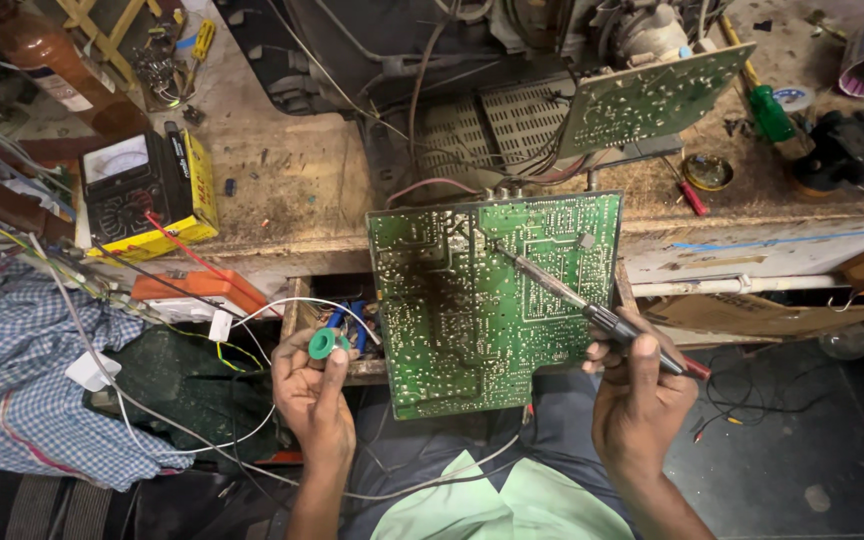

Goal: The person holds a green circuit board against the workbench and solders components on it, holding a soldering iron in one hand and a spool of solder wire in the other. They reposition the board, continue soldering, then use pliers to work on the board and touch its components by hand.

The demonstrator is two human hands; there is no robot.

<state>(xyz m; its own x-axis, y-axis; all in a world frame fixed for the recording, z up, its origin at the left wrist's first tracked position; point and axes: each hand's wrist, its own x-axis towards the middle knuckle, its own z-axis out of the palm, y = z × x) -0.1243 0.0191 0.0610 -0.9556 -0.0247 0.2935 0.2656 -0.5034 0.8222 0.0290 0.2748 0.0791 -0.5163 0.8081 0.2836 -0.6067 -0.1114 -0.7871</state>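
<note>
Nearest me I count two hands: my left hand (314, 395) is curled around one small green spool (324, 344), pinching it between thumb and fingers just left of the board, while my right hand (640, 392) is clenched on one soldering iron (592, 312), whose tip touches the upper middle of the big green circuit board (497, 300). That board stands tilted against the edge of the workbench (292, 180), between my hands. Farther back I see a second, smaller circuit board (652, 95), one yellow meter (147, 190) at left, and one red-handled screwdriver (690, 195).
</note>
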